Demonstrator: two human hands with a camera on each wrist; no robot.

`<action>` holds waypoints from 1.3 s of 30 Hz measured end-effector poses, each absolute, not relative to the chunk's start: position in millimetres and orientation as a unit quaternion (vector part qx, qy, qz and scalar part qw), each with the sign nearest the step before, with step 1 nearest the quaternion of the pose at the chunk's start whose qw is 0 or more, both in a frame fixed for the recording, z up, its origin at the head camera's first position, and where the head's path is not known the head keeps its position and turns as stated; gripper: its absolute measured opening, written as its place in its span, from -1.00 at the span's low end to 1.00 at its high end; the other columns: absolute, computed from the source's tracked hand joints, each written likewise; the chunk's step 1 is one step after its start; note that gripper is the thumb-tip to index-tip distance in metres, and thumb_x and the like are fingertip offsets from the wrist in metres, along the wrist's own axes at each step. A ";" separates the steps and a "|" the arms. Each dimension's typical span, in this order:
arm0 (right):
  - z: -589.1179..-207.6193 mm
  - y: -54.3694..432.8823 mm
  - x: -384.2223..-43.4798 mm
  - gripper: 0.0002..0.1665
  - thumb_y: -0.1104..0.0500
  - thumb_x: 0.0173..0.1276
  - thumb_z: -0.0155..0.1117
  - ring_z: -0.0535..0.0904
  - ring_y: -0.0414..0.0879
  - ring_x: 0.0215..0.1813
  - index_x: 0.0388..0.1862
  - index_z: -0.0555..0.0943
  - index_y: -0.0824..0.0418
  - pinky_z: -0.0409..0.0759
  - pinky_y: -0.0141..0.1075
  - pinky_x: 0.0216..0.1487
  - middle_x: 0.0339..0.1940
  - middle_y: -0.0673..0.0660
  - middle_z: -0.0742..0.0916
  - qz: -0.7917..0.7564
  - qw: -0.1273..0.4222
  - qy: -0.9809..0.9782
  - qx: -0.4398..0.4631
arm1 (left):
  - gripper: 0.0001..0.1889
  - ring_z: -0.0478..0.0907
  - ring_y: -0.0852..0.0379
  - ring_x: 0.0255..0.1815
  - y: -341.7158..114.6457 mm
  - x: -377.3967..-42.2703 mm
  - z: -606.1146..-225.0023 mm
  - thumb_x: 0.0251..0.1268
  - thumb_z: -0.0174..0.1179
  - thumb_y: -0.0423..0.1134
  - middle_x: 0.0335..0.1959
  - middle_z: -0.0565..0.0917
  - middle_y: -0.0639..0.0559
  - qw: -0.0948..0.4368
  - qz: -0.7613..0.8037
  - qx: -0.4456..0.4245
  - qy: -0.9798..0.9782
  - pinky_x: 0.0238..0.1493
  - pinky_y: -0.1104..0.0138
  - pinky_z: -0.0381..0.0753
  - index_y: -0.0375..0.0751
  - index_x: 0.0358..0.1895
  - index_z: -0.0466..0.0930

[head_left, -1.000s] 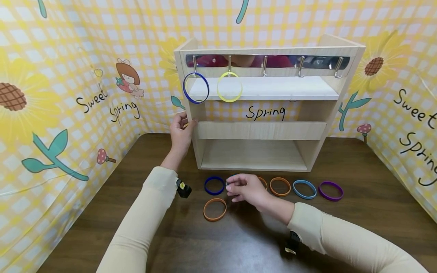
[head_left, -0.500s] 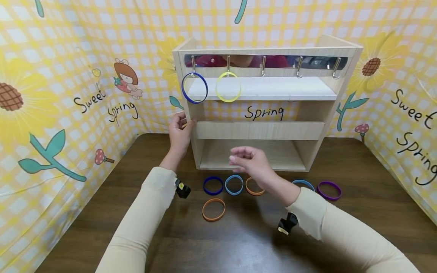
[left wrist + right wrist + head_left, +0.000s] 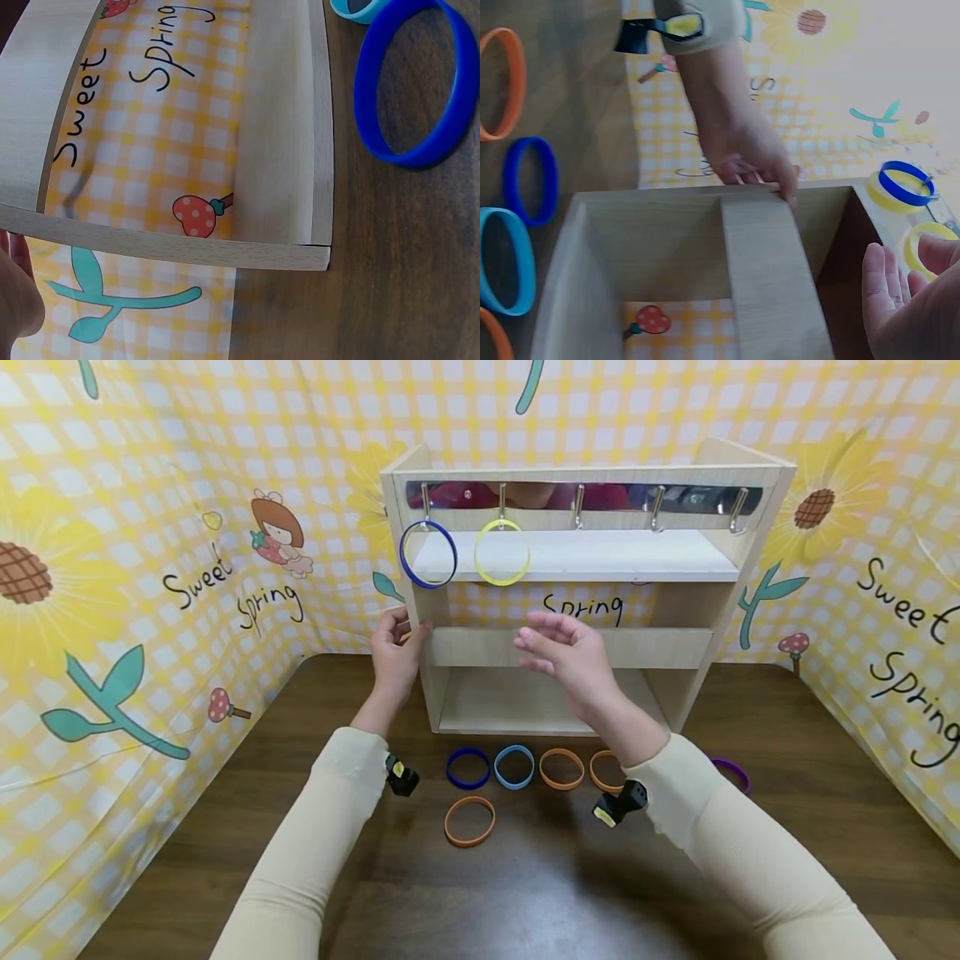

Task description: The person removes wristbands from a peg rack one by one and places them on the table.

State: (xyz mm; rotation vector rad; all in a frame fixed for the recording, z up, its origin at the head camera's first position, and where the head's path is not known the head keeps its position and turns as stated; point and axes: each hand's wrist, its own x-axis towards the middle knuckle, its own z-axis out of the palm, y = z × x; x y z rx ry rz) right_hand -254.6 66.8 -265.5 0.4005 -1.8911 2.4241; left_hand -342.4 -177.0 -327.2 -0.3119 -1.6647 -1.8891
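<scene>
My left hand (image 3: 395,660) grips the left side panel of the wooden shelf rack (image 3: 570,647), thumb in front. My right hand (image 3: 577,660) is raised before the rack's middle board, fingers loosely bent and apart from the thumb, holding nothing visible. A dark blue wristband (image 3: 428,555) hangs from the leftmost hook and a yellow wristband (image 3: 502,552) from the second. In the right wrist view, yellow also shows right by the hanging blue band (image 3: 906,185).
On the table in front lie a dark blue band (image 3: 468,768), a light blue band (image 3: 514,767), orange bands (image 3: 562,769) and a purple band (image 3: 731,774), partly covered by my right sleeve. An orange band (image 3: 469,822) lies nearer. The other hooks (image 3: 579,507) carry nothing.
My right hand has risen from over the row of bands to the height of the rack's middle board. The light blue band it covered lies on the table. The left hand stays put.
</scene>
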 end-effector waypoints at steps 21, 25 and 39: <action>-235.0 49.7 -278.6 -0.59 0.26 0.38 0.25 0.63 0.02 0.04 0.19 0.52 0.31 0.62 -0.23 -0.02 0.03 0.23 0.64 0.824 0.049 -0.553 0.108 | -0.67 0.56 0.21 -0.21 -172.3 -315.9 -308.9 0.19 0.20 -0.49 -0.27 0.60 0.11 0.282 -0.707 -0.127 -0.636 -0.20 0.39 0.56 -0.55 0.02 0.48; -231.7 47.4 -280.4 -0.56 0.26 0.39 0.25 0.64 0.02 0.04 0.22 0.50 0.32 0.62 -0.25 -0.03 0.04 0.23 0.64 0.825 0.047 -0.554 0.102 | -0.66 0.56 0.20 -0.19 -173.1 -317.0 -308.7 0.19 0.21 -0.49 -0.26 0.60 0.12 0.281 -0.707 -0.131 -0.636 -0.19 0.38 0.56 -0.57 0.03 0.47; -224.8 42.6 -282.6 -0.72 0.27 0.35 0.28 0.68 0.00 -0.08 0.01 0.57 0.32 0.64 -0.24 -0.07 -0.07 0.21 0.67 0.851 0.039 -0.521 0.061 | -0.68 0.56 0.21 -0.19 -172.1 -316.1 -308.3 0.19 0.20 -0.50 -0.26 0.59 0.13 0.280 -0.711 -0.127 -0.632 -0.18 0.39 0.56 -0.57 0.01 0.48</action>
